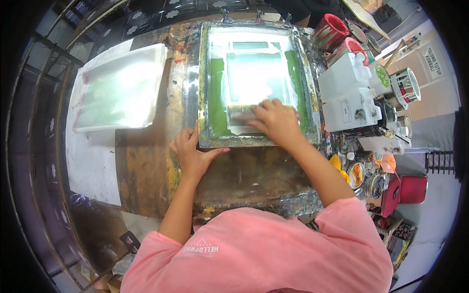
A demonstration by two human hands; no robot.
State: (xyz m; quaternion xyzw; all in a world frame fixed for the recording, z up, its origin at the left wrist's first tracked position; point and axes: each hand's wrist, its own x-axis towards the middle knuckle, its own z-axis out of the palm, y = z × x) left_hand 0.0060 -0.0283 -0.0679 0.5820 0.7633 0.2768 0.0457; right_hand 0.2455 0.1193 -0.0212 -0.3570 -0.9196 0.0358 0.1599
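A screen-printing frame [201, 97] with green mesh and a bright pale middle lies on the worn work table [146, 176]. Across the lower part of the mesh, my right hand [276, 122] is closed on a squeegee [239, 113], which is partly hidden under the fingers. My left hand [189, 152] rests at the frame's near left corner. Its thumb stretches along the front edge and its fingers point up the left side, spread apart. Left of the frame, a stack of clear plastic sheets or bags [119, 88] lies on white paper [93, 166].
Along the right edge crowd white plastic jugs [344, 110], a red-stained bucket [330, 30] and paint cans [406, 84]. Closer in are an open jar with orange contents [356, 173] and a red box [414, 189]. Clamps [224, 15] stand at the frame's far edge. A dark metal rack [34, 146] runs along the left.
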